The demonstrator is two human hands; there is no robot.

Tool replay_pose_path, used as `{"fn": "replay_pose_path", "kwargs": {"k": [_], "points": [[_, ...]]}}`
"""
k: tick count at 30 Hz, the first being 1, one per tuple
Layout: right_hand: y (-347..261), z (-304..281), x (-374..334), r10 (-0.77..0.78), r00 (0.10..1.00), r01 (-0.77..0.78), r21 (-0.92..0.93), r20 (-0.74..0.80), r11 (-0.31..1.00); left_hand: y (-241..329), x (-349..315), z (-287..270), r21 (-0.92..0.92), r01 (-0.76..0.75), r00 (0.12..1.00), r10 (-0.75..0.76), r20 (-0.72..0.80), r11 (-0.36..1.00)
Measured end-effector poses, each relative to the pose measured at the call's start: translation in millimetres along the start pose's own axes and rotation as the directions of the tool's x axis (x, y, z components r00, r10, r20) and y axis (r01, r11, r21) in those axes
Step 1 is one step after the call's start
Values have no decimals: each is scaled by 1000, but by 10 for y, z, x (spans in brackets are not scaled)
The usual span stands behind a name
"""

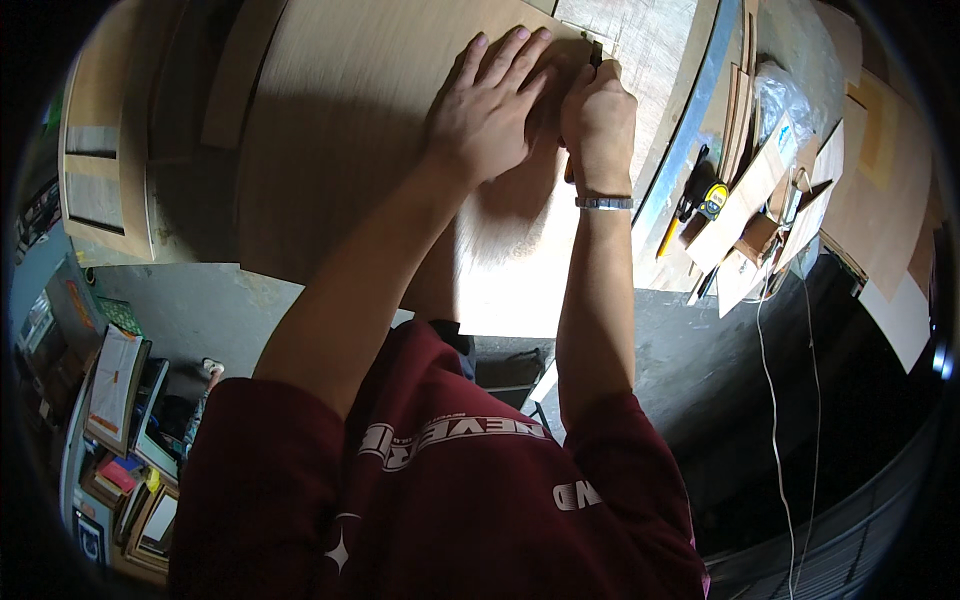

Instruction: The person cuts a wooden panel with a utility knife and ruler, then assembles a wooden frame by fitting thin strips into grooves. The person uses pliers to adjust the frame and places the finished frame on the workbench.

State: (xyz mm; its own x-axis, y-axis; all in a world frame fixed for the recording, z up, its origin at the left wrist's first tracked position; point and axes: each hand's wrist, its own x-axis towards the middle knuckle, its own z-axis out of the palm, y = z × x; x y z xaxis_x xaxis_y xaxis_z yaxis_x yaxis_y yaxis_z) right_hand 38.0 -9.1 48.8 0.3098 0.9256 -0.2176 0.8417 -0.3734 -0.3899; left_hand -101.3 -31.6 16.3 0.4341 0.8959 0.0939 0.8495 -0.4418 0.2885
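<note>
My left hand [490,110] lies flat, fingers spread, on a large thin wooden sheet [340,110] on the bench. Just to its right, my right hand [598,115] is closed in a fist around a slim hand tool [597,52]. Its black end sticks up past my fingers at the sheet's far right edge, and an orange part shows below my hand. My fist hides most of the tool, so its exact kind is unclear. A lighter board [640,30] lies beyond and to the right of my fist.
A metal straightedge [690,115] runs along the bench at right. Beside it are a yellow tape measure [712,200], a yellow pencil [667,238], wood offcuts [745,225] and a clear plastic bag [783,100]. At left lies a wooden frame [133,180]. White cords [772,420] hang at right.
</note>
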Motion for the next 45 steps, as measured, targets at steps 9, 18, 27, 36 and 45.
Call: {"fn": "replay_pose_path", "kwargs": {"k": [9,18,27,36,45], "points": [[-75,38,60,53,996,-55,27,67,998,-31,-10,62,-65,3,1000,-4,-22,998],[-70,49,75,7,999,-7,2,36,1000,-23,-6,87,-50,1,998,-4,-61,999],[-81,-5,56,-37,999,37,-26,10,999,-5,1,17,-39,26,1000,-27,-15,999],[-77,3,53,-58,998,58,-43,1,997,-24,-11,53,-28,21,999,-22,-31,999],[-18,28,91,-37,999,37,-10,26,999,-18,-6,58,-61,15,998,-18,-60,998]]}}
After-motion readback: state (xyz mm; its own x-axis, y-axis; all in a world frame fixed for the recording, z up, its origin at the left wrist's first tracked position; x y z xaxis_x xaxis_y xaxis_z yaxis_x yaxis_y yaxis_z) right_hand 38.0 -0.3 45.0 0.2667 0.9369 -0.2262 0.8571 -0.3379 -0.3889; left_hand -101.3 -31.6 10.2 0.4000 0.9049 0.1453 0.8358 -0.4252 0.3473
